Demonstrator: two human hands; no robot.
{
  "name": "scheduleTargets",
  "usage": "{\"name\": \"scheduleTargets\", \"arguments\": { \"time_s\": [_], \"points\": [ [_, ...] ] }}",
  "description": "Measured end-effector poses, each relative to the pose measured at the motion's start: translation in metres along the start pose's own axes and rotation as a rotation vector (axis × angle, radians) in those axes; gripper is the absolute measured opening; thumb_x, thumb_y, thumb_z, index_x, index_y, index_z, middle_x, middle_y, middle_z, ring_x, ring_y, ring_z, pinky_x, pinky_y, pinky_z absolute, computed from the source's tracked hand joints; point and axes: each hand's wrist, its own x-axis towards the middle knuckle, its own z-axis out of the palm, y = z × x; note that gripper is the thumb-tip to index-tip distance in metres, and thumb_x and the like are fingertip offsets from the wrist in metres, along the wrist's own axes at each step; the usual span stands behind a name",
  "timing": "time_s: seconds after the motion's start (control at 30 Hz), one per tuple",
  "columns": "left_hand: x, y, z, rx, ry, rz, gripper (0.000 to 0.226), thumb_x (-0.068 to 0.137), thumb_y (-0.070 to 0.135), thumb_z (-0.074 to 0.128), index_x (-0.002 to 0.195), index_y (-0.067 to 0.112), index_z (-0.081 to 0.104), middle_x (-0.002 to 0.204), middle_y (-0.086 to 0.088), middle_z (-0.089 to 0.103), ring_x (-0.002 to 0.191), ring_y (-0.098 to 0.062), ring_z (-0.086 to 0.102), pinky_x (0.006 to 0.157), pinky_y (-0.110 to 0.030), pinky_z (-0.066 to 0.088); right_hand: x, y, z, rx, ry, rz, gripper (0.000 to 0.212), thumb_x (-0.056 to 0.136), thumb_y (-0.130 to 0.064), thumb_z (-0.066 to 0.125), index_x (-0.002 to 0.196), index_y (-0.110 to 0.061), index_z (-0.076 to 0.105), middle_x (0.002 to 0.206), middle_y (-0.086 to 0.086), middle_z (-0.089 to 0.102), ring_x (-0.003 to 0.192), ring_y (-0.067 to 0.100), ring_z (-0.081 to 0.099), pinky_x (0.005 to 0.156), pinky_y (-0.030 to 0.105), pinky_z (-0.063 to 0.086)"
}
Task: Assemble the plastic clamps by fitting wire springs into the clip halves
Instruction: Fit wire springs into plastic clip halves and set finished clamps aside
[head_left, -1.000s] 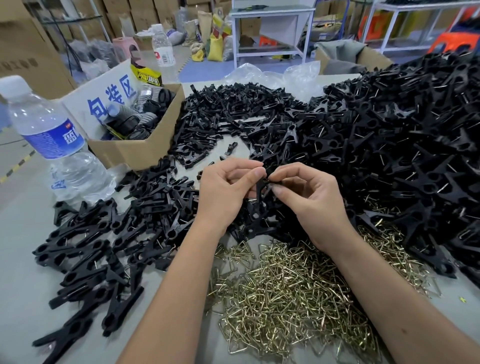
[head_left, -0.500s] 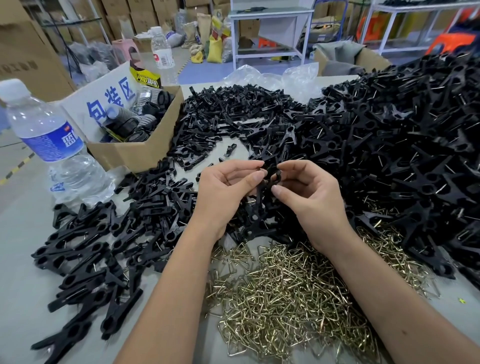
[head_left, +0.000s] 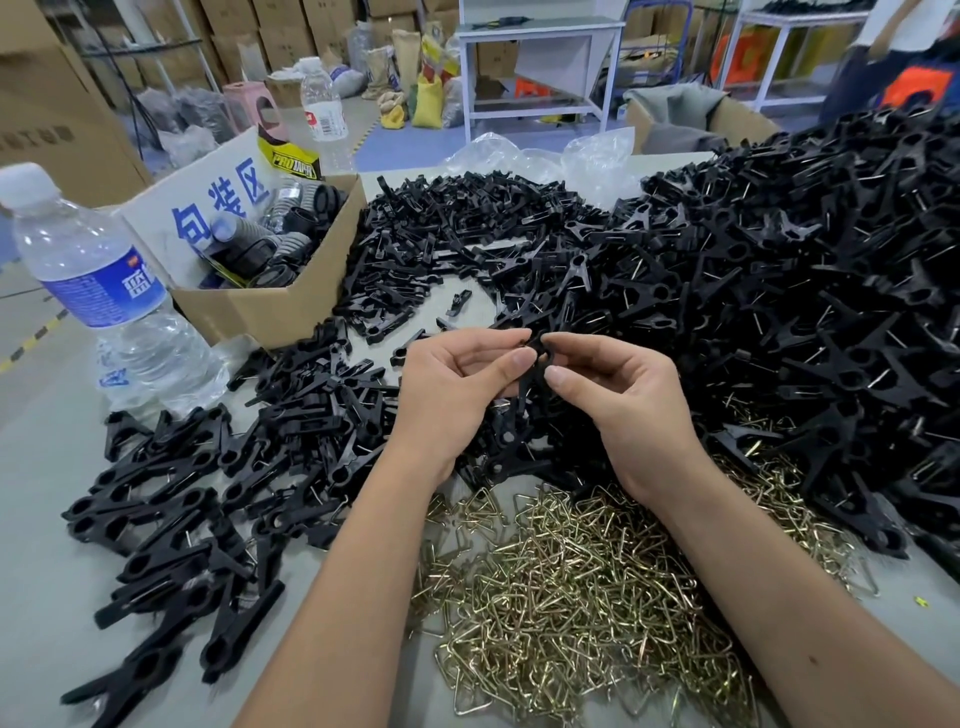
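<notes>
My left hand and my right hand meet at the middle of the table and both pinch one black plastic clamp, its tail pointing down between my thumbs. Whether a spring sits in it is hidden by my fingers. A heap of brass-coloured wire springs lies just below my wrists. Loose black clip halves spread behind my hands. Assembled clamps lie in a pile at the left, and a tall mound of them fills the right.
A water bottle stands at the left edge. Behind it is a cardboard box with black parts and a blue-lettered sign. A second bottle stands further back. Crumpled clear plastic lies at the table's far side.
Both hands have kept hold of the clamp and lifted it slightly; the fingertips have shifted on its top end. The piles have not moved.
</notes>
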Motion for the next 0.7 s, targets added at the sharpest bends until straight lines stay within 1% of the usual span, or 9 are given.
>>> {"name": "scheduleTargets", "arguments": {
  "time_s": [0.17, 0.27, 0.33, 0.4, 0.47, 0.53, 0.57, 0.63, 0.7],
  "points": [
    [0.0, 0.0, -0.001, -0.003, -0.006, -0.003, 0.028, 0.076, 0.019, 0.084, 0.103, 0.013, 0.081, 0.092, -0.01, 0.08, 0.082, -0.017, 0.077, 0.069, -0.02, 0.059, 0.0, 0.001, 0.0, -0.011, 0.015, -0.016, 0.02, 0.086, -0.004, 0.081, 0.104, -0.012, 0.079, 0.097, 0.007, 0.079, 0.094, 0.019, 0.075, 0.083, 0.025, 0.058],
    [-0.001, -0.001, -0.002, -0.01, -0.024, -0.001, 0.027, 0.074, 0.021, 0.086, 0.1, 0.017, 0.082, 0.089, -0.009, 0.08, 0.081, -0.017, 0.076, 0.069, -0.022, 0.059, 0.0, 0.0, 0.0, -0.031, -0.002, -0.017, 0.015, 0.09, -0.008, 0.079, 0.103, -0.015, 0.082, 0.098, 0.008, 0.08, 0.096, 0.025, 0.077, 0.085, 0.032, 0.061],
    [-0.001, 0.0, -0.003, -0.029, -0.046, -0.008, 0.031, 0.075, 0.023, 0.087, 0.105, 0.02, 0.08, 0.089, -0.009, 0.079, 0.081, -0.017, 0.075, 0.071, -0.024, 0.059, -0.001, -0.001, 0.0, -0.036, -0.021, -0.019, 0.014, 0.092, -0.01, 0.077, 0.104, -0.014, 0.082, 0.098, 0.009, 0.08, 0.096, 0.028, 0.077, 0.088, 0.036, 0.062],
    [-0.001, 0.001, -0.005, -0.025, -0.095, -0.02, 0.036, 0.078, 0.025, 0.085, 0.113, 0.021, 0.079, 0.096, -0.01, 0.079, 0.085, -0.019, 0.073, 0.075, -0.027, 0.059, -0.002, -0.002, 0.0, -0.042, -0.041, -0.022, 0.013, 0.092, -0.01, 0.077, 0.103, -0.014, 0.082, 0.099, 0.01, 0.08, 0.097, 0.029, 0.077, 0.089, 0.038, 0.062],
    [-0.001, 0.003, -0.008, -0.01, -0.149, -0.02, 0.028, 0.08, 0.024, 0.083, 0.108, 0.019, 0.081, 0.097, -0.008, 0.079, 0.086, -0.015, 0.073, 0.075, -0.023, 0.058, -0.003, -0.004, 0.001, -0.051, -0.03, -0.023, 0.01, 0.09, -0.009, 0.079, 0.099, -0.013, 0.081, 0.096, 0.01, 0.08, 0.094, 0.027, 0.077, 0.087, 0.038, 0.062],
    [-0.001, 0.005, -0.011, -0.001, -0.178, -0.003, 0.018, 0.081, 0.021, 0.083, 0.098, 0.017, 0.081, 0.093, -0.007, 0.079, 0.081, -0.012, 0.073, 0.071, -0.02, 0.057, -0.004, -0.007, 0.003, -0.086, -0.015, -0.039, 0.006, 0.09, -0.01, 0.079, 0.095, -0.012, 0.079, 0.092, 0.008, 0.079, 0.088, 0.023, 0.076, 0.081, 0.032, 0.061],
    [0.0, 0.006, -0.014, 0.001, -0.173, 0.008, 0.017, 0.08, 0.02, 0.083, 0.096, 0.015, 0.08, 0.091, -0.008, 0.079, 0.078, -0.012, 0.073, 0.069, -0.02, 0.057, -0.004, -0.009, 0.003, -0.145, -0.003, -0.068, 0.005, 0.091, -0.012, 0.08, 0.095, -0.013, 0.077, 0.091, 0.006, 0.078, 0.086, 0.02, 0.075, 0.079, 0.029, 0.06],
    [0.001, 0.008, -0.022, -0.009, -0.11, 0.023, 0.019, 0.079, 0.019, 0.084, 0.095, 0.01, 0.078, 0.087, -0.009, 0.078, 0.073, -0.012, 0.072, 0.066, -0.02, 0.057, -0.006, -0.013, 0.005, -0.352, 0.019, -0.18, 0.009, 0.092, -0.019, 0.08, 0.095, -0.018, 0.072, 0.088, 0.0, 0.075, 0.081, 0.015, 0.073, 0.072, 0.025, 0.059],
    [0.003, 0.009, -0.031, -0.021, -0.029, 0.038, 0.02, 0.078, 0.021, 0.084, 0.094, 0.011, 0.077, 0.083, -0.007, 0.077, 0.068, -0.011, 0.069, 0.065, -0.021, 0.056, -0.01, -0.015, 0.01, -0.565, -0.052, -0.315, 0.013, 0.091, -0.023, 0.081, 0.094, -0.021, 0.068, 0.087, -0.007, 0.07, 0.076, 0.015, 0.069, 0.067, 0.024, 0.056]
  ]
}}
